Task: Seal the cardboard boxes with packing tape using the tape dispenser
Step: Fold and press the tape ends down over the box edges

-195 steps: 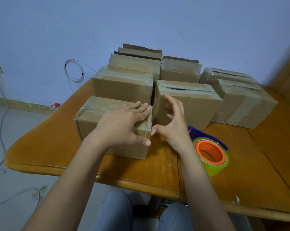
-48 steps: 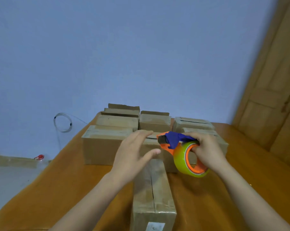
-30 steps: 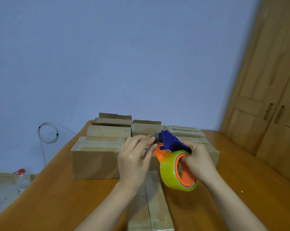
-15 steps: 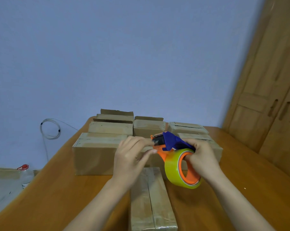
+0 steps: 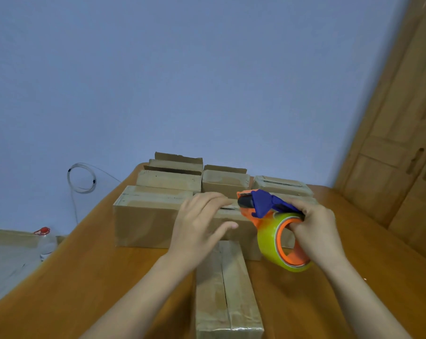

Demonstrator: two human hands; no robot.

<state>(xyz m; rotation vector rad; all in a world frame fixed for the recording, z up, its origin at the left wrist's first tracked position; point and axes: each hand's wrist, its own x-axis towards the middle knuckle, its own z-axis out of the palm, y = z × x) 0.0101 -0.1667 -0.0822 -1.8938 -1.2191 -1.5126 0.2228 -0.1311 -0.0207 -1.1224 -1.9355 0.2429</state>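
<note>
Front and centre on the worktop [image 5: 84,277], the nearest box [image 5: 227,294] lies lengthwise, its top seam running straight away from the person. Above its far end, both hands are in the air. Right hand [image 5: 316,231] has the tape dispenser [image 5: 260,206]: fingers [image 5: 296,225] are hooked through the orange core of the yellow-green tape roll [image 5: 268,238] and curled tight around it, with the blue-and-orange head pointing left. Left hand [image 5: 199,226] sits just beside that head, its fingers loosely spread and nearly straight, thumb out, holding nothing. The fingertips are close to the dispenser's nose, and whether they touch it I cannot tell. The dispenser is off the box, held up over the spot where the nearest box meets the cluster behind.

That cluster of cardboard boxes [image 5: 145,214] fills the back of the worktop in rows, packed close. A wide one sits at front left, open flaps stand up at the far back, and one at back right shows a dark slit along its top. Off to the left, a coiled cable [image 5: 81,178] hangs against the blue wall [image 5: 207,81], and a clear bottle [image 5: 45,241] with a red cap stands below worktop level. Wooden door [image 5: 402,167] on the right.
</note>
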